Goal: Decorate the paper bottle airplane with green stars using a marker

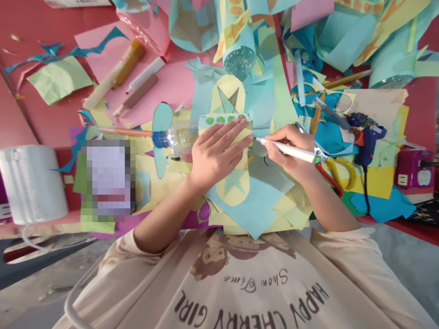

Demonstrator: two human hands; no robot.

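My left hand (219, 153) lies flat, fingers stretched out, over the body of a plastic-bottle plane covered in pale yellow paper. My right hand (291, 148) grips a white marker (291, 151), its tip at the plane's body just right of my left fingertips. The plane's rounded yellow wings, an upper wing (222, 93) and a lower wing (245, 187), each bear a star. Green dots (220, 120) line a pale blue strip above my left fingers. At the bottle's left end is a blue cap (160, 139) with a teal propeller (163, 116).
Markers (146, 75) lie at the upper left, near a pixelated rectangular object (109, 178) and a white device (34, 183). Yellow-handled scissors (348, 173) and a blue glue gun (366, 144) are on the right. Paper-wrapped bottles (239, 55) stand at the back among paper scraps.
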